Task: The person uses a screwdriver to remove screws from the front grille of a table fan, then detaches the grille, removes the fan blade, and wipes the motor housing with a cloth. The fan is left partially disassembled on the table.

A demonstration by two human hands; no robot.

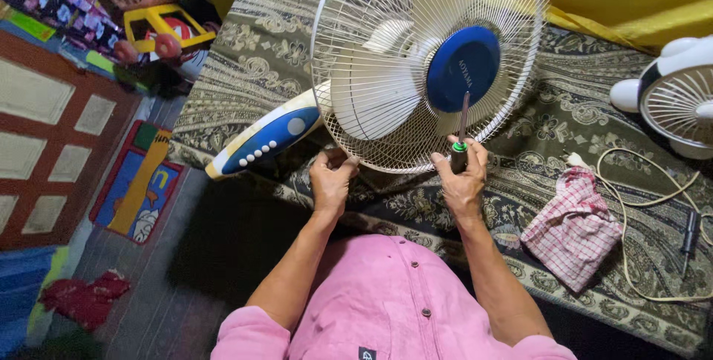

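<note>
A white electric fan lies on a patterned cloth, its round wire grille facing me with a blue disc at the centre. My right hand grips a screwdriver with a black and green handle, its shaft pointing up at the grille's lower rim below the disc. My left hand pinches the bottom edge of the grille. The fan's blue and white base with its row of buttons sticks out to the left.
A red and white checked cloth lies right of my hand, beside a white cord with its plug and a dark tool. A second small white fan sits at the right edge. Toys and a mat lie on the floor at the left.
</note>
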